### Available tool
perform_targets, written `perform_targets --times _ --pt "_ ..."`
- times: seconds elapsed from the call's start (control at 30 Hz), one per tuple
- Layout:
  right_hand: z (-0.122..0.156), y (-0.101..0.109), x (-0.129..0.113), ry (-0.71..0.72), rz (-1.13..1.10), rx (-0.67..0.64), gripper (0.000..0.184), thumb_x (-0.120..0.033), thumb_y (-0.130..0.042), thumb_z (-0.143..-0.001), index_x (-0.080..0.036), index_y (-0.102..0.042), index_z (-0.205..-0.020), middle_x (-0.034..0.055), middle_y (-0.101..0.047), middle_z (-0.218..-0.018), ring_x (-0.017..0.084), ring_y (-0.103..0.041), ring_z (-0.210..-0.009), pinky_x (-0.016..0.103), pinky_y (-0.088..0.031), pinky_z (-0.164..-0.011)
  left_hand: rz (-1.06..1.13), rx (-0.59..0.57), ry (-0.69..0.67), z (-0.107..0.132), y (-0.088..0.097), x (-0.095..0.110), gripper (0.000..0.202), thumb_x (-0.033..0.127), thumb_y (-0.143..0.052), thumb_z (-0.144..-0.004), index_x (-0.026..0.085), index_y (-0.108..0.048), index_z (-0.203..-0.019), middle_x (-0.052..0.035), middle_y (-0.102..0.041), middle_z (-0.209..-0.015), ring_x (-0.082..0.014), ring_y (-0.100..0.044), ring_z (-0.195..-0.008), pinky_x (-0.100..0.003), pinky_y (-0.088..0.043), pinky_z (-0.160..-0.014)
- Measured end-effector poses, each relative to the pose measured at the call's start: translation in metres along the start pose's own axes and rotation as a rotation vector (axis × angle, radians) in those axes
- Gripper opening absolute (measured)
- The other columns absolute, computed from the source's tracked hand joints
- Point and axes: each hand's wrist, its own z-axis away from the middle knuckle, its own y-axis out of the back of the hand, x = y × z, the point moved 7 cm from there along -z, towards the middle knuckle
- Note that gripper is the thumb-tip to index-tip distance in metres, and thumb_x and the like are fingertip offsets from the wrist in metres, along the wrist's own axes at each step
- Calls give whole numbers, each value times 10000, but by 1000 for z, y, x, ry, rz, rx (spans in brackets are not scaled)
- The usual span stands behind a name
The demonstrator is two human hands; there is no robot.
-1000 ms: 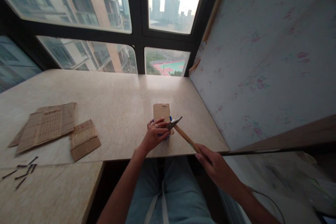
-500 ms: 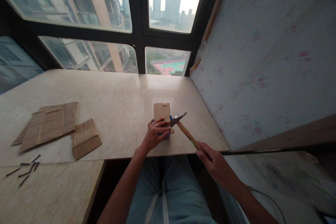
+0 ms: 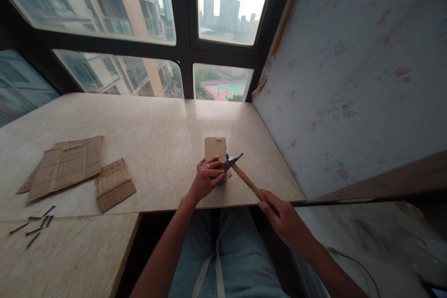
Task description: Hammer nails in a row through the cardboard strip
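My right hand (image 3: 279,212) is wrapped around the wooden handle of a hammer (image 3: 249,181). The hammer's metal head is right at the fingertips of my left hand (image 3: 210,174). That hand, with a ring on one finger, rests over the lower part of a piece of brown cardboard (image 3: 214,146). Its fingers are drawn together at the cardboard's right side; what they pinch is hidden. Bits of a blue thing (image 3: 227,156) show beside and below the cardboard, mostly covered by the hand.
On the pale stone counter (image 3: 157,149), larger cardboard sheets (image 3: 66,165) and a folded cardboard piece (image 3: 115,184) lie to the left. Several dark nails (image 3: 37,226) are scattered at the near left. A papered wall (image 3: 349,79) bounds the right, windows the back.
The hammer head has come slightly down and left, closer to my left fingertips, with my right hand following. My left hand and the cardboard look unmoved.
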Motion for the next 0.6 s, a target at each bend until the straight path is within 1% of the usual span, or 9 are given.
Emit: perform_targets --times 0.07,0.23,0.4,0.47,0.53,0.6 --pt "1 0 -1 4 -14 -1 399 -398 -393 -965 -166 -594 -1219 86 -701 -1021 225 -649 -920 305 -477 -821 3 -11 4 0 0 0 103 269 -663 -815 279 -752 -764 -43 -714 -1117 -268 -535 -1239 -557 -239 -1082" --pt "1 -4 -3 -24 11 -56 363 -389 -393 -961 -164 -611 -1145 87 -700 -962 234 -648 -880 319 -479 -793 7 -21 13 -1 0 2 139 270 -658 -816 265 -737 -701 -34 -710 -1130 -272 -524 -1251 -562 -237 -1088" --pt "2 -3 -1 -3 -21 -9 388 -415 -400 -961 -167 -609 -1175 91 -701 -1001 239 -653 -930 319 -486 -837 20 9 37 0 0 1 128 283 -671 -803 255 -728 -693 -43 -718 -1108 -272 -534 -1240 -557 -245 -1084" --pt "4 -2 2 -8 -27 11 403 -427 -412 -957 -171 -610 -1198 92 -698 -1033 240 -651 -946 320 -489 -849 33 27 44 0 1 1 91 274 -678 -795 258 -736 -727 -46 -721 -1102 -272 -539 -1236 -556 -238 -1087" --pt "5 -2 6 -19 -36 23 412 -438 -425 -951 -179 -614 -1209 82 -699 -1019 237 -651 -925 320 -496 -839 50 25 46 0 2 1 65 273 -682 -790 265 -744 -807 -51 -715 -1120 -271 -535 -1243 -557 -223 -1095" --pt "8 -1 10 -47 -53 39 427 -456 -432 -944 -179 -623 -1206 70 -702 -953 233 -651 -884 320 -504 -824 72 6 36 1 3 2 153 275 -678 -793 270 -735 -935 -58 -699 -1158 -269 -516 -1266 -558 -211 -1102"
